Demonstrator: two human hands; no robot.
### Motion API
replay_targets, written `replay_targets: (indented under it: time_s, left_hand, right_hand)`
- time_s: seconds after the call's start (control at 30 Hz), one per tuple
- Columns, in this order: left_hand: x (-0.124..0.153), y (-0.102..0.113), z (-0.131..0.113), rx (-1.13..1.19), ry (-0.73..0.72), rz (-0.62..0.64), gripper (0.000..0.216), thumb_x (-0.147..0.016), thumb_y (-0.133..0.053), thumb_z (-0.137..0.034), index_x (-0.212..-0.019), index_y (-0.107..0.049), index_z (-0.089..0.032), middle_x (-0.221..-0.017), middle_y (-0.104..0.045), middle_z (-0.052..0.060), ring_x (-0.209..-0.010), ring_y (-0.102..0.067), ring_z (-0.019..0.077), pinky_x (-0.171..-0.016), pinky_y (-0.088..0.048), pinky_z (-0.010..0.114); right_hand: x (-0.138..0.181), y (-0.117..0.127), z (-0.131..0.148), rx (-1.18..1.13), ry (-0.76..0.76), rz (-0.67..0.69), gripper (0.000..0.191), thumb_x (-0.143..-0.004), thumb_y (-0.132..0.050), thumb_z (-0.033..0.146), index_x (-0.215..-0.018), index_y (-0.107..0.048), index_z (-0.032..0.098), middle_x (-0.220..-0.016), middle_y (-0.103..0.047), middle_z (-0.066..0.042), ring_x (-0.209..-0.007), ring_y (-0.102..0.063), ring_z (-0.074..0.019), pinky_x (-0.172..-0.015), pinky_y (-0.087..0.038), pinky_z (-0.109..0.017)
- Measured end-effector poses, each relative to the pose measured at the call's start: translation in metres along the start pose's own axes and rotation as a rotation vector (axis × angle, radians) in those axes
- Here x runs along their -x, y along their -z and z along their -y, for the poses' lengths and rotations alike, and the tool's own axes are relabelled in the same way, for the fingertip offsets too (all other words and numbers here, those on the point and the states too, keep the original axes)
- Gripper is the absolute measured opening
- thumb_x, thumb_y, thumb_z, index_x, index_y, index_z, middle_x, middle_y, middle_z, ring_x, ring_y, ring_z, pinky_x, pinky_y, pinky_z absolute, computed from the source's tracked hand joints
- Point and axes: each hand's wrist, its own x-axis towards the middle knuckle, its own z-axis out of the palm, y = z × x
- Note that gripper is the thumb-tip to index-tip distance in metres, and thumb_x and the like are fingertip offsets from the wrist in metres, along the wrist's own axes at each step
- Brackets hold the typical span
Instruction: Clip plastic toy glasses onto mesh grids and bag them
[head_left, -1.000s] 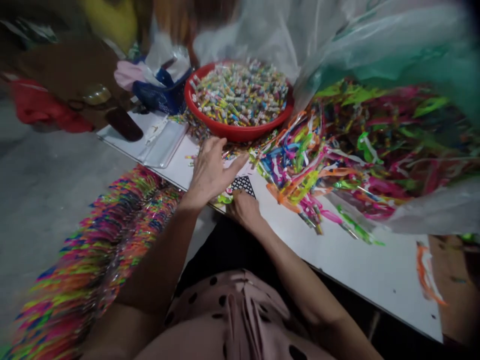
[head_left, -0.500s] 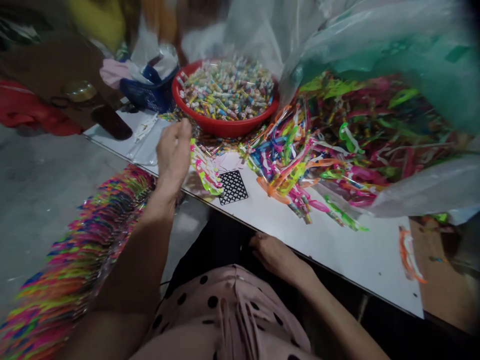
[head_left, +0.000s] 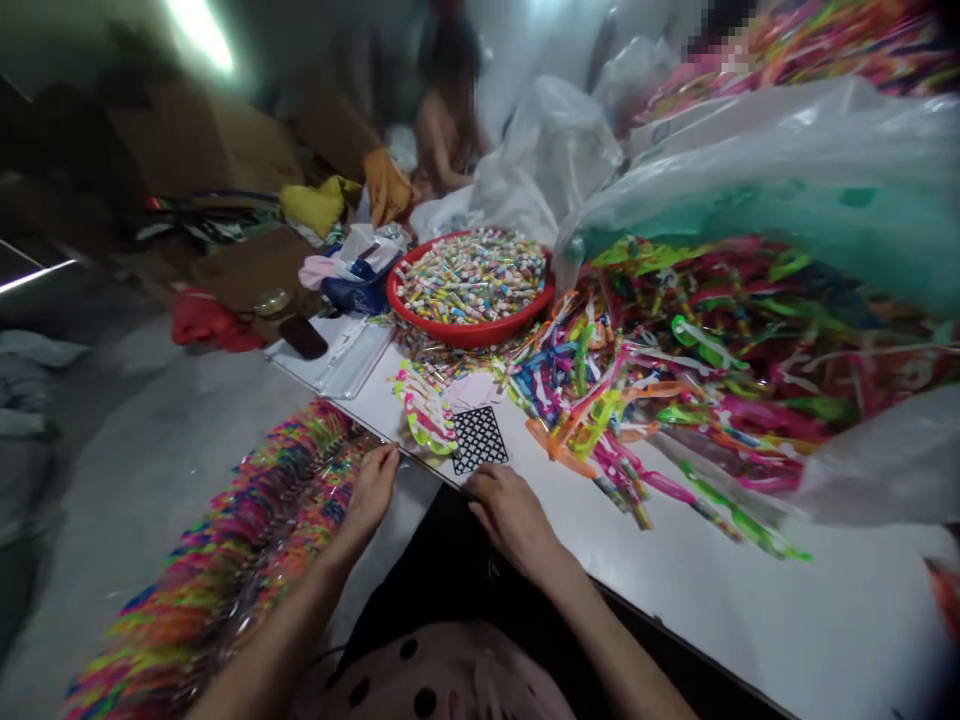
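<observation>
My left hand is beside the table's near edge, its fingers curled together. Whatever may be in them does not show. My right hand lies at the same edge, just below a black lattice card. Its fingers are bent inward and their tips are partly hidden, so I cannot make out anything held. Left of the card is a small row of pink, white and yellow-green plastic pieces. To the right spreads a pile of colourful plastic strips with small patterned tubes, spilling out of a clear bag.
A red basin full of small patterned tubes stands behind the pieces. Further left are a blue basket, a clear folder and a dark jar. Bundled colourful strips hang low left. Another person sits beyond.
My left hand has come down and toward me from above the tabletop to its edge. My right hand has risen from below the edge to beside the lattice card. The view has tilted up.
</observation>
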Motion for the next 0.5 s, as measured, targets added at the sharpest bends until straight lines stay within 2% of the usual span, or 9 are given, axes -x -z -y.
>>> replay_targets:
  time_s: [0.07, 0.2, 0.33, 0.5]
  left_hand:
    - [0.003, 0.01, 0.011, -0.04, 0.025, 0.034, 0.043, -0.083, -0.04, -0.044, -0.106, -0.063, -0.016, -0.113, -0.065, 0.012, -0.11, -0.057, 0.0268, -0.099, -0.042, 0.042]
    - [0.013, 0.054, 0.035, -0.126, 0.147, 0.046, 0.05, -0.077, -0.044, -0.05, -0.104, -0.065, -0.013, -0.11, -0.066, 0.013, -0.109, -0.058, 0.0293, -0.098, -0.042, 0.042]
    - [0.043, 0.091, 0.052, -0.177, 0.278, 0.0, 0.054, -0.073, -0.048, -0.053, -0.105, -0.065, -0.014, -0.109, -0.068, 0.011, -0.104, -0.06, 0.0292, -0.095, -0.044, 0.04]
    - [0.083, 0.105, 0.054, -0.225, 0.377, -0.085, 0.056, -0.069, -0.055, -0.054, -0.105, -0.066, -0.013, -0.107, -0.068, 0.012, -0.099, -0.061, 0.0286, -0.091, -0.046, 0.038]
  right_hand:
    - [-0.026, -0.011, 0.002, 0.14, -0.004, 0.003, 0.026, -0.085, -0.057, 0.023, -0.11, -0.059, 0.016, -0.117, -0.055, -0.013, -0.109, -0.049, -0.0262, -0.092, -0.04, -0.04]
    - [-0.05, -0.021, -0.009, 0.25, -0.003, -0.025, 0.031, -0.087, -0.055, 0.028, -0.114, -0.057, 0.012, -0.115, -0.056, -0.015, -0.109, -0.047, -0.0278, -0.092, -0.037, -0.042]
    - [-0.046, -0.017, -0.015, 0.22, 0.043, -0.041, 0.038, -0.086, -0.054, 0.024, -0.121, -0.053, 0.011, -0.12, -0.054, -0.016, -0.113, -0.044, -0.0272, -0.096, -0.033, -0.041]
    - [-0.018, -0.018, 0.001, 0.116, 0.174, -0.041, 0.035, -0.087, -0.048, 0.018, -0.122, -0.055, 0.013, -0.125, -0.053, -0.016, -0.116, -0.045, -0.0264, -0.098, -0.034, -0.038]
